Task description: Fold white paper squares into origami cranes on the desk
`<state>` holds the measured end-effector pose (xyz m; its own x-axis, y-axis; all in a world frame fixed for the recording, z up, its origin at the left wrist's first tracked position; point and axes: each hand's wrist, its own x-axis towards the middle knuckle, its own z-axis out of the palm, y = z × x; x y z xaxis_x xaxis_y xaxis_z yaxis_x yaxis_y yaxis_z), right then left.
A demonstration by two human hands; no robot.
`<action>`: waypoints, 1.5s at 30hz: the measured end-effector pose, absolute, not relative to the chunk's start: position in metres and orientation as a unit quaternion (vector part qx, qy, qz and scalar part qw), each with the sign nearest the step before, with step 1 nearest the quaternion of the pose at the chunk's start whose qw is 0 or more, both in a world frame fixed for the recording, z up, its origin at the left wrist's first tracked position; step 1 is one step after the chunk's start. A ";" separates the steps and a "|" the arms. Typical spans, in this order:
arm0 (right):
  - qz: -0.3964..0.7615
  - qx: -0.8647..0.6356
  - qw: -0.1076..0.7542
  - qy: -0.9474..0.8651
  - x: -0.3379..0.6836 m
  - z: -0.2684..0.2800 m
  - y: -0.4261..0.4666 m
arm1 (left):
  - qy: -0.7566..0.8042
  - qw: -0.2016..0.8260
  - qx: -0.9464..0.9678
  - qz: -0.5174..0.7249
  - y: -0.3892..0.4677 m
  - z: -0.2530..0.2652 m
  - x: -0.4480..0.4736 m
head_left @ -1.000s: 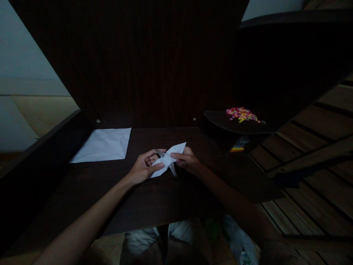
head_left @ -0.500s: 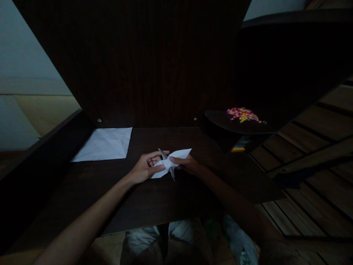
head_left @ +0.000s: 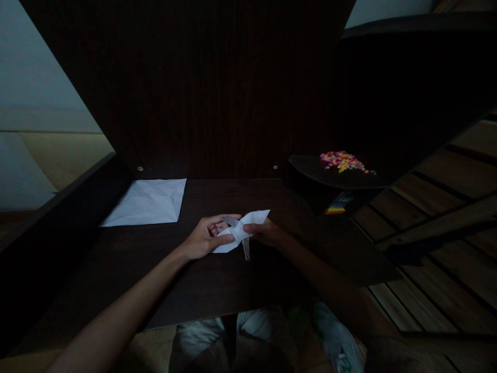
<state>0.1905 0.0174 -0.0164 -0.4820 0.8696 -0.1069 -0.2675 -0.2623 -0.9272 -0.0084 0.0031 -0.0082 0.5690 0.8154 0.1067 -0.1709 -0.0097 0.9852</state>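
A folded white paper figure (head_left: 244, 232) with pointed flaps is held just above the dark wooden desk (head_left: 217, 280). My left hand (head_left: 204, 237) pinches its left side between thumb and fingers. My right hand (head_left: 267, 233) pinches its right side, partly in shadow. One pointed flap sticks out to the upper right and a thin one hangs down. The room is dim, so the folds are hard to make out.
A creased white paper sheet (head_left: 147, 202) lies flat at the desk's back left. A dark curved shelf (head_left: 306, 168) at right carries a pile of small colourful pieces (head_left: 341, 161). A tall dark back panel stands behind the desk. My knees show below the front edge.
The paper figure has been turned slightly, its upper right flap lowered and flattened. Both hands keep their pinch and have shifted only a little.
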 end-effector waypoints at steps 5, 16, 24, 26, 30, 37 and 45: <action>0.722 -0.335 0.393 -0.461 0.190 -0.017 0.017 | 0.276 0.644 0.607 0.375 0.001 -0.005 -0.007; 0.719 -0.345 0.397 -0.454 0.188 -0.013 0.014 | 0.286 0.631 0.615 0.376 0.001 -0.004 -0.008; 0.718 -0.356 0.393 -0.451 0.188 -0.009 0.012 | 0.290 0.629 0.613 0.380 0.002 -0.005 -0.009; 0.722 -0.357 0.394 -0.444 0.188 -0.009 0.012 | 0.290 0.628 0.611 0.385 0.002 -0.005 -0.009; 0.725 -0.364 0.401 -0.426 0.188 -0.012 0.012 | 0.288 0.636 0.604 0.384 0.001 -0.005 -0.008; 0.730 -0.346 0.400 -0.432 0.188 -0.014 0.013 | 0.285 0.636 0.604 0.387 0.000 -0.004 -0.007; 0.723 -0.365 0.415 -0.414 0.186 -0.013 0.012 | 0.287 0.637 0.599 0.392 0.000 -0.004 -0.008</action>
